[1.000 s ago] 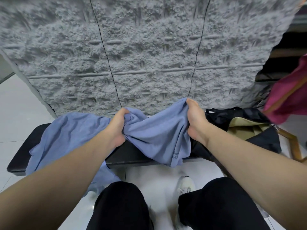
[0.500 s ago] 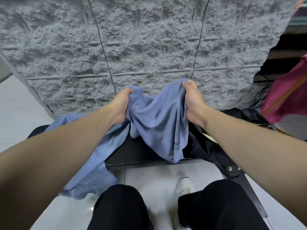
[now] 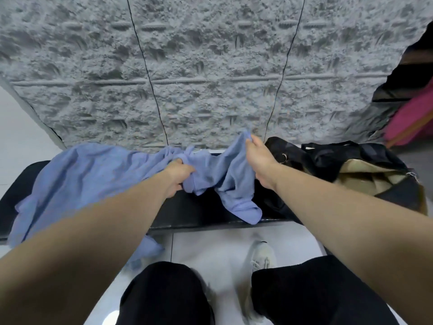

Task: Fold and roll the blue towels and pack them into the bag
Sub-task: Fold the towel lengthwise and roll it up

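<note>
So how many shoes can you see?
1. The white shoe is on the floor between the person's knees, below the black bench. The other may be hidden under a leg.

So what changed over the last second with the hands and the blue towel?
Both hands dropped from the raised position of half a second ago: the left hand brought its bunched part of the blue towel down to the bench, and the right hand lowered its pinched corner. Neither let go. The bag stayed open on the bench.
</note>
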Action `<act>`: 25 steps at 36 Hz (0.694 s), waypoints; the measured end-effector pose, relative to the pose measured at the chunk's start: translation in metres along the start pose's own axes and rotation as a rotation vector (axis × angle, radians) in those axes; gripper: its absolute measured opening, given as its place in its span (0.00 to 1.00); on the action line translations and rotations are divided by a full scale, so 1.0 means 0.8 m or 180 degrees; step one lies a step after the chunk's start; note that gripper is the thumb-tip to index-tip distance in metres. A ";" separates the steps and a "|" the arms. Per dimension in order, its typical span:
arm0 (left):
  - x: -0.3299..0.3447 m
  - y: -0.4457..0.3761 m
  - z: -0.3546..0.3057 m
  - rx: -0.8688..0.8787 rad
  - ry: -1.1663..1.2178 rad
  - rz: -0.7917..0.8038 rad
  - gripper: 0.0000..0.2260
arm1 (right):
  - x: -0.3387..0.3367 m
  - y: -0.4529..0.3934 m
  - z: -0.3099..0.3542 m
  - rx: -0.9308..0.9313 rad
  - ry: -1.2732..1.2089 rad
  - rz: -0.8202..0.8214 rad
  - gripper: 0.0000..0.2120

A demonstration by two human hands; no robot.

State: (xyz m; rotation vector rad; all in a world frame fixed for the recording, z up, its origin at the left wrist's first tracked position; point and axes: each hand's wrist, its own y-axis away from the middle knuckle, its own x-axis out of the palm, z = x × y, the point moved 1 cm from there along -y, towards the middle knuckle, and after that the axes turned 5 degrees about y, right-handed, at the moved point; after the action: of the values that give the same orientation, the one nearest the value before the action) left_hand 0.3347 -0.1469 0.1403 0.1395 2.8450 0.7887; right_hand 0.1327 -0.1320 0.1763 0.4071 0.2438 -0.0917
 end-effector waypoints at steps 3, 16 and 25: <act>0.014 0.001 0.029 -0.0423 0.0182 -0.0226 0.14 | 0.008 -0.004 -0.023 0.0110 0.0211 -0.0016 0.22; 0.067 0.016 0.093 -0.0716 0.1437 -0.1638 0.28 | -0.002 0.032 -0.079 0.0142 0.1227 0.1183 0.05; 0.102 0.048 0.084 -0.0879 0.0302 0.0125 0.10 | 0.001 0.029 -0.116 -0.0695 0.3189 0.0946 0.14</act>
State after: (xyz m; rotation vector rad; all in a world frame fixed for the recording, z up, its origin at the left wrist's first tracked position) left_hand 0.2704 -0.0690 0.0911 0.1216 2.7902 1.2158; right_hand 0.1163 -0.0739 0.1025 0.2382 1.1640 0.4435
